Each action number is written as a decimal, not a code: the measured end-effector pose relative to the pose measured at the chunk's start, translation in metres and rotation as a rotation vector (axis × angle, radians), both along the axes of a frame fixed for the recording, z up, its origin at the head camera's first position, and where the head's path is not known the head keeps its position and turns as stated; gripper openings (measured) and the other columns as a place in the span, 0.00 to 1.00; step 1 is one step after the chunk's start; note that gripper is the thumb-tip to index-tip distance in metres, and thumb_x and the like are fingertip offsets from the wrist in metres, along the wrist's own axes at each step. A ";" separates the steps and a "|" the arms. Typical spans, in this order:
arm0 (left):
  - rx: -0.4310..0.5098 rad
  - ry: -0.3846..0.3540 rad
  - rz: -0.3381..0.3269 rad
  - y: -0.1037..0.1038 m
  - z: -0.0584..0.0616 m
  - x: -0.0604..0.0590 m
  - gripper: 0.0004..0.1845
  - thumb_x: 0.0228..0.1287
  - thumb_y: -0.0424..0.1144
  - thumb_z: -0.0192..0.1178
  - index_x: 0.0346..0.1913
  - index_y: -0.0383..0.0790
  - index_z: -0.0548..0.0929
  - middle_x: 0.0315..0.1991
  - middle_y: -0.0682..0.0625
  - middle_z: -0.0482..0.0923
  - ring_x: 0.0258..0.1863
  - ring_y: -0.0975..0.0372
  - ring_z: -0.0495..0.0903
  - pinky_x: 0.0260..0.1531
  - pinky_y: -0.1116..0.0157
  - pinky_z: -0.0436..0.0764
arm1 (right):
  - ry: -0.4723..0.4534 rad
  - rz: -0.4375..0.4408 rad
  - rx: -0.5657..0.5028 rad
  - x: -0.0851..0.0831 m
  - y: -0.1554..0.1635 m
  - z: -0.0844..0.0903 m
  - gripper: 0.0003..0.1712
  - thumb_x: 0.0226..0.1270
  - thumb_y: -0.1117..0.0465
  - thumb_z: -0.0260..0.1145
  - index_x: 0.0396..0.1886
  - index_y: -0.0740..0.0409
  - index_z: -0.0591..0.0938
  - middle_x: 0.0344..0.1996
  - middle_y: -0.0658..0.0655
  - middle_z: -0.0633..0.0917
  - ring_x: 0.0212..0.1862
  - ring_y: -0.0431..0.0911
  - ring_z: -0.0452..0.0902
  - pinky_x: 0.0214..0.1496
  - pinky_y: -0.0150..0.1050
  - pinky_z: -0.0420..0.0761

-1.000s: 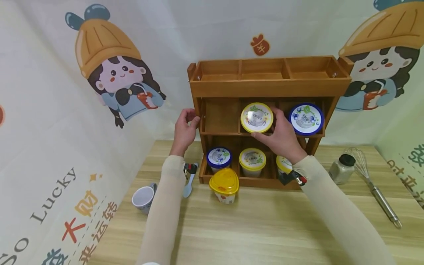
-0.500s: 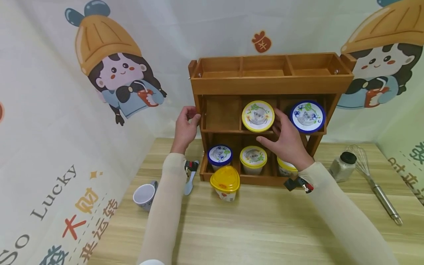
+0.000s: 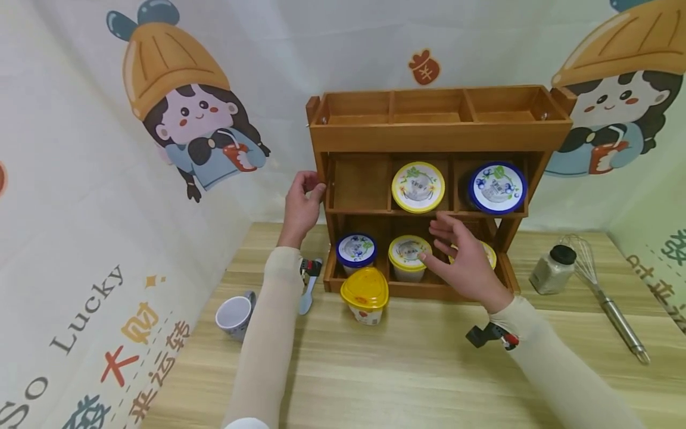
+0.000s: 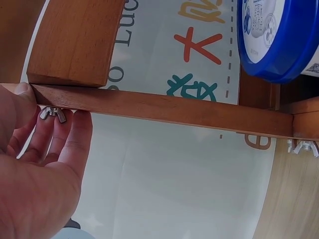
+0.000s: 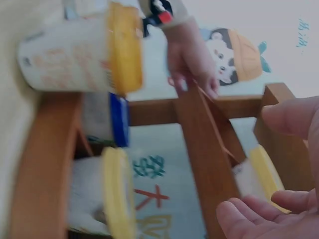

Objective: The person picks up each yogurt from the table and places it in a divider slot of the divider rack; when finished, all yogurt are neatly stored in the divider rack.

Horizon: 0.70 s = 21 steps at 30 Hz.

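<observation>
Left hand point(image 3: 301, 205) clamped on wooden rack's point(image 3: 429, 137) side post; right hand point(image 3: 463, 262), fingers spread, empty, before yellow-lidded cup point(image 3: 408, 255): probably light, thin-walled; grasp the rim.

The pale wooden table point(image 3: 429, 369) carries a brown three-tier wooden rack point(image 3: 436, 134) beyond the right hand point(image 3: 466, 262), a yellow-lidded cup point(image 3: 365, 295) left of it, and a steel whisk point(image 3: 611, 304) far to its right.
</observation>
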<state>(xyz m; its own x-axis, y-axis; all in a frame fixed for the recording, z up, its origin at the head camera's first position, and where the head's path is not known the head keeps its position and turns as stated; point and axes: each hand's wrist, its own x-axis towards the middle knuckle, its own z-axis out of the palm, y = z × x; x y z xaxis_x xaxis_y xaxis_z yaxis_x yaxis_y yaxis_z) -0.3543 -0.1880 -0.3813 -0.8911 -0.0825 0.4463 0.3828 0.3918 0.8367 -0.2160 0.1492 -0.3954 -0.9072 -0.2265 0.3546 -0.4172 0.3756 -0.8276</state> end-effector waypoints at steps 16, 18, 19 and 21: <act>0.003 -0.018 0.009 0.001 0.002 0.001 0.14 0.82 0.39 0.57 0.63 0.39 0.75 0.59 0.41 0.79 0.64 0.50 0.78 0.64 0.49 0.81 | -0.030 0.217 0.073 0.011 -0.042 -0.050 0.42 0.68 0.57 0.76 0.77 0.63 0.68 0.73 0.68 0.76 0.73 0.63 0.74 0.70 0.59 0.79; 0.006 -0.013 0.003 0.000 0.002 0.001 0.14 0.82 0.39 0.57 0.63 0.38 0.75 0.59 0.40 0.79 0.64 0.49 0.78 0.62 0.49 0.82 | -0.026 0.227 0.110 0.013 -0.047 -0.055 0.45 0.67 0.54 0.78 0.78 0.62 0.68 0.74 0.67 0.75 0.74 0.63 0.73 0.72 0.59 0.78; 0.006 -0.010 0.001 0.001 0.002 0.001 0.14 0.82 0.39 0.57 0.63 0.38 0.75 0.59 0.40 0.79 0.63 0.49 0.78 0.62 0.48 0.82 | -0.025 0.232 0.128 0.014 -0.049 -0.057 0.47 0.66 0.53 0.79 0.78 0.61 0.68 0.74 0.66 0.75 0.74 0.63 0.73 0.72 0.60 0.77; 0.004 -0.008 -0.001 0.001 0.002 0.001 0.14 0.82 0.39 0.57 0.63 0.38 0.75 0.58 0.40 0.79 0.63 0.49 0.78 0.62 0.48 0.82 | -0.030 0.248 0.158 0.015 -0.054 -0.059 0.52 0.62 0.50 0.81 0.80 0.61 0.66 0.76 0.65 0.74 0.74 0.62 0.73 0.74 0.60 0.75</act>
